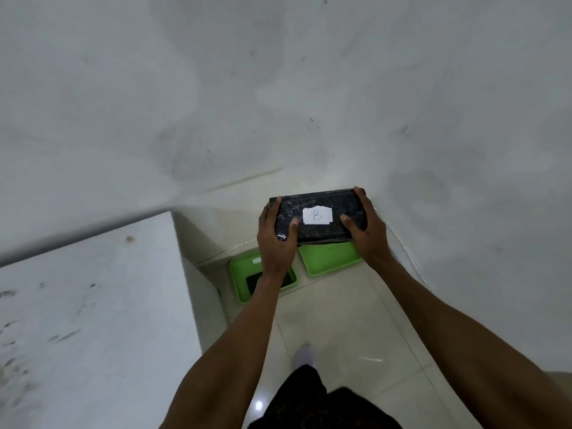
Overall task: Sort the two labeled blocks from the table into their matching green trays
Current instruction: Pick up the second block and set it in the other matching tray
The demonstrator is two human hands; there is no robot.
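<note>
A white surface fills the lower left, its top scuffed with dark marks and bare in the part that shows. Its right edge runs from the far corner down toward the viewer, and its side face drops to a pale tiled floor. Grey-white walls rise behind and to the right, meeting the floor in a tight corner.

Two green trays sit on the floor in that corner, side by side with a narrow strip of tile between them. The left tray lies close to the foot of the surface and holds a dark block, mostly hidden behind the left forearm. The right tray shows bare green where it is visible; its far part is covered by what is held above it. A thin white cord runs along the base of the right wall.

Both hands grip a black wrapped block with a white label marked "B", held level in the air over the far end of the right tray. The left hand clasps its left end, thumb on top; the right hand clasps its right end likewise.

Open tile stretches from the trays back to the person's foot.
</note>
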